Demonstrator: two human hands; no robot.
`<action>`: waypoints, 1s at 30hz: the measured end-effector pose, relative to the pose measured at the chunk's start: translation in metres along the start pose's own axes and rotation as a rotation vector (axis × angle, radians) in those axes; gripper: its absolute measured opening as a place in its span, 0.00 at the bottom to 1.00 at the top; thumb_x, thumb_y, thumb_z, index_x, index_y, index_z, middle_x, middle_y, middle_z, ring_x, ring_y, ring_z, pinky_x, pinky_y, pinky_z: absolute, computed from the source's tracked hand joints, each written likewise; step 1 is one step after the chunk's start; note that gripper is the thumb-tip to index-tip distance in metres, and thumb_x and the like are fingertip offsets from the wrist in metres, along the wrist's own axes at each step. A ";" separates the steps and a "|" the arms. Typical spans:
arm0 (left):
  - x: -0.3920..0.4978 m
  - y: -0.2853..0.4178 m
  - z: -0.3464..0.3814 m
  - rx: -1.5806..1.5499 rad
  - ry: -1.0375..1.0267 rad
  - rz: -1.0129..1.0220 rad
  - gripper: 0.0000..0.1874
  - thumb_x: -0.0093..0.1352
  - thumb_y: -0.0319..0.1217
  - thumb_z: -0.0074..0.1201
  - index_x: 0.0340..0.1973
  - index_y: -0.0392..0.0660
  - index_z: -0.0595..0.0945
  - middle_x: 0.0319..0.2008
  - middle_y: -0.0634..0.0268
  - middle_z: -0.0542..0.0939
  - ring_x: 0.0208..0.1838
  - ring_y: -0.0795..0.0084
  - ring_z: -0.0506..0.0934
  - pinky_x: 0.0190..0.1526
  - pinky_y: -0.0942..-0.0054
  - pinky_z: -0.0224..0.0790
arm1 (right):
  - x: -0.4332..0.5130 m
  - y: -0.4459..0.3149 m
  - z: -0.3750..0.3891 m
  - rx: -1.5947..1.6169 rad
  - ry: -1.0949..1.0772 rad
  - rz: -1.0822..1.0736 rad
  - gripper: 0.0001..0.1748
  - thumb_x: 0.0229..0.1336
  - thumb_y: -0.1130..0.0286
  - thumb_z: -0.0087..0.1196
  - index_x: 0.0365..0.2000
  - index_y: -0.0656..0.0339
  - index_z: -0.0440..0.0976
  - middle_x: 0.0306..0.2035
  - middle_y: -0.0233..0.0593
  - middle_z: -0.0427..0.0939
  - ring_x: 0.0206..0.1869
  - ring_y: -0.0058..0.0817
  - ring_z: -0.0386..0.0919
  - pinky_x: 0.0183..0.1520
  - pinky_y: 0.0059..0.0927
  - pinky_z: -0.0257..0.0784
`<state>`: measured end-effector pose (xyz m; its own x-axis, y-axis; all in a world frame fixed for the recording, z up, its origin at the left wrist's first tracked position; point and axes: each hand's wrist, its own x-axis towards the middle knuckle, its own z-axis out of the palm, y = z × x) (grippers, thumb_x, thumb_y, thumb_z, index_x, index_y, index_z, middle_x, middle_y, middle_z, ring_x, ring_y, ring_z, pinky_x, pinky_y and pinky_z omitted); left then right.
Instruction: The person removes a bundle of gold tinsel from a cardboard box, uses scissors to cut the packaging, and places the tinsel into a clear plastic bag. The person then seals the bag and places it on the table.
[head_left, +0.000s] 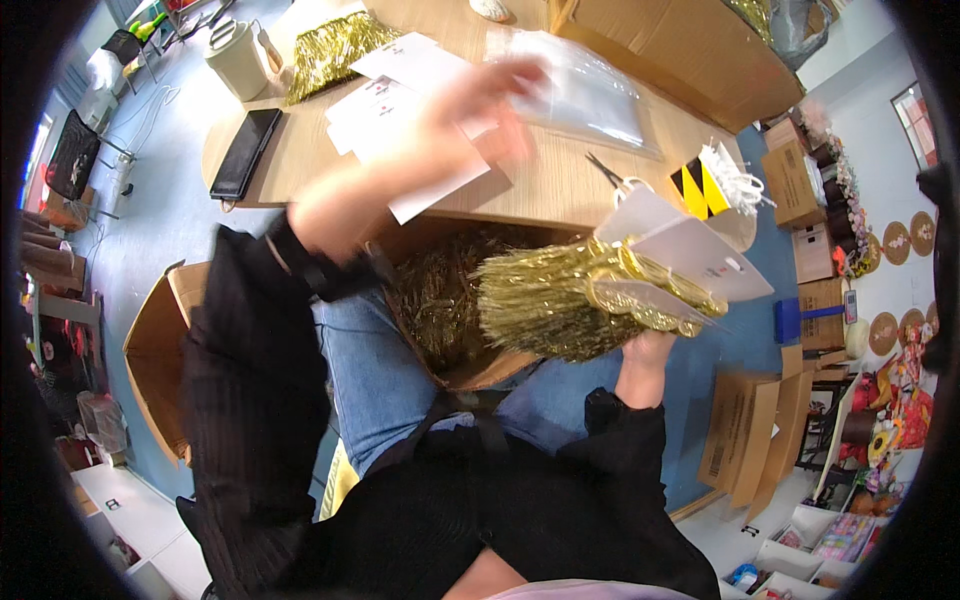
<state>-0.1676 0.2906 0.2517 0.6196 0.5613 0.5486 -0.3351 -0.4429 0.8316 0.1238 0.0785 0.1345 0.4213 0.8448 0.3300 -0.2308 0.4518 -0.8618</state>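
My right hand (646, 349) holds a bundle of gold tinsel fringe (555, 300) from below, with white header cards (701, 255) on its looped ends. My left hand (487, 112), blurred, is over the table among white printed cards (412, 67) and clear plastic bags (592, 97); whether it grips anything is unclear. One white card (442, 187) lies below that hand, crossing the table's front edge. Another gold tinsel fringe (334, 49) lies at the table's back left. Between my legs stands an open cardboard box (480, 379) with more tinsel inside.
On the wooden table (540, 184) are a black phone (246, 155), a lidded cream container (236, 64), scissors (611, 172), a yellow-and-black box with white ties (701, 191) and a large cardboard box (675, 56). An open carton (154, 360) stands left on the floor.
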 end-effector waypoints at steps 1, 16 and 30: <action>0.003 -0.007 -0.055 -0.193 0.124 -0.177 0.38 0.71 0.52 0.56 0.67 0.40 0.66 0.61 0.56 0.74 0.66 0.63 0.69 0.67 0.60 0.61 | 0.002 0.000 -0.004 0.105 -0.025 0.074 0.34 0.65 0.60 0.59 0.66 0.60 0.60 0.62 0.41 0.70 0.61 0.35 0.73 0.63 0.42 0.73; -0.021 -0.170 -0.403 0.192 1.035 -0.731 0.21 0.72 0.38 0.58 0.58 0.43 0.77 0.53 0.59 0.79 0.54 0.67 0.75 0.52 0.68 0.69 | -0.023 -0.019 -0.034 -1.200 0.107 0.247 0.24 0.66 0.63 0.54 0.57 0.66 0.69 0.55 0.50 0.76 0.55 0.46 0.75 0.57 0.42 0.71; 0.039 -0.142 -0.399 0.273 1.094 -0.285 0.21 0.69 0.47 0.61 0.43 0.41 0.82 0.38 0.63 0.81 0.39 0.72 0.75 0.37 0.69 0.67 | -0.035 -0.019 -0.041 -0.886 0.266 0.250 0.26 0.68 0.60 0.50 0.61 0.62 0.64 0.60 0.49 0.71 0.59 0.44 0.71 0.60 0.41 0.67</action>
<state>-0.3787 0.6546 0.1894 -0.3408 0.9097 0.2372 -0.0359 -0.2647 0.9637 0.1491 0.0288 0.1239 0.6605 0.7450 0.0929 0.3605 -0.2061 -0.9097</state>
